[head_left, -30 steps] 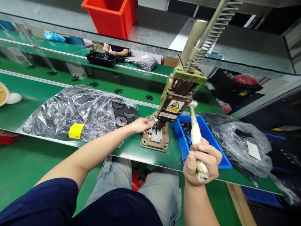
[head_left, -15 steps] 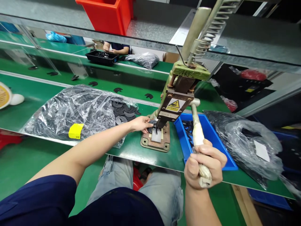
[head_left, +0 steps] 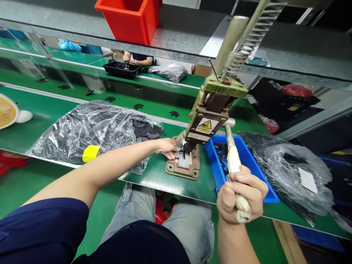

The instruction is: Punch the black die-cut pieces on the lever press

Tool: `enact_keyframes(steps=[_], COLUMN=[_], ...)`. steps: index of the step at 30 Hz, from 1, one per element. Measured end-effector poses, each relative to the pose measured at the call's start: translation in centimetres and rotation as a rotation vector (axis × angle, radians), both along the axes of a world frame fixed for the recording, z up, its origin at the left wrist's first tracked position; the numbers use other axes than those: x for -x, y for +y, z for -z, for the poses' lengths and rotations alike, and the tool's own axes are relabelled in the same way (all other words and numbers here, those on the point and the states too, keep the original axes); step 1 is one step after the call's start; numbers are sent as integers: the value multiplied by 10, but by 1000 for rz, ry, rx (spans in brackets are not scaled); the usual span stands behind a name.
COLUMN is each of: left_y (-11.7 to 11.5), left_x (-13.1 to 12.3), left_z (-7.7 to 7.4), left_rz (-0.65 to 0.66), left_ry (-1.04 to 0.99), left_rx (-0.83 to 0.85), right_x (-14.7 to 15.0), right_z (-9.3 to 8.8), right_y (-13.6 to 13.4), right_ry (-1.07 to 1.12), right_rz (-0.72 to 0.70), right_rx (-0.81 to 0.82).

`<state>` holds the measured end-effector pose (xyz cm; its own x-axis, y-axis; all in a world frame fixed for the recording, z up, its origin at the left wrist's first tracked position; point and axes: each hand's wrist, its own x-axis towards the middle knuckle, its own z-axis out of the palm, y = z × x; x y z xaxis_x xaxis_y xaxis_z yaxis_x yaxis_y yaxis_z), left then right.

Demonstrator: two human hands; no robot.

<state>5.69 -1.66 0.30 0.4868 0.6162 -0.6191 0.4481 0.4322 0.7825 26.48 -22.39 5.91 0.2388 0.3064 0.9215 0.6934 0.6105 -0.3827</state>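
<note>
My right hand (head_left: 243, 194) is wrapped round the taped lever handle (head_left: 233, 156) of a green hand press (head_left: 205, 124), which carries a yellow warning label. At the press base (head_left: 170, 168), my left hand (head_left: 168, 147) pinches a dark grey curved piece (head_left: 180, 149) beside the press head. A small light metal plate (head_left: 184, 161) lies on the base, just in front of that piece. Left of the press, a clear plastic bag (head_left: 74, 128) spills more dark curved pieces (head_left: 145, 130) from its open end. A blue bin (head_left: 254, 168) with black parts stands to the right, partly behind the lever.
A bundled clear plastic bag (head_left: 299, 176) lies right of the blue bin. Several dark pieces rest in a row on the green strip (head_left: 123, 104) behind. A red bin (head_left: 126, 22) sits on the overhead shelf. Across the line, another person's hands (head_left: 130, 60) are near a black tray (head_left: 118, 69).
The lever is still in my right hand, at about the same height. The curved piece in my left hand appears slightly turned at the press. The whole view has shifted a little.
</note>
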Motion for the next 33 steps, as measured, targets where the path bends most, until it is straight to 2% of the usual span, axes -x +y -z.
enact_keyframes(steps=[3, 5, 8, 10, 12, 15, 18, 20, 22, 26, 33], left_y=[-1, -5, -17, -28, -43, -67, -91, -104, -115, -128, -132], left_x=[-1, -1, 4, 13, 25, 43, 52, 53, 51, 47, 42], left_z=[1, 2, 1, -4, -13, -30, -47, -54, -58, -59, -56], left_rz=[-7, -17, -69, -96, -96, -54, 6, 35, 64, 83, 88], left_ry=[-9, -45, -137, -199, -265, -362, -412, -421, -423, -425, -440], left_rx=[4, -16, -64, -96, -133, -169, -168, -176, -190, -183, 12], right_x=[0, -2, -10, -16, -17, -7, 19, 37, 50, 60, 64], right_z=[-28, -61, -107, -114, -93, -26, 38, 62, 73, 77, 76], right_y=[12, 27, 50, 57, 58, 48, 32, 24, 19, 13, -4], right_ry=[31, 46, 50, 97, 197, 293, 236, 211, 220, 280, 306], right_rz=[-26, -93, -242, -257, -187, -134, -323, -431, -482, -475, -441], right_rx=[-84, -168, -166, -127, -55, 167, 549, 687, 731, 726, 707])
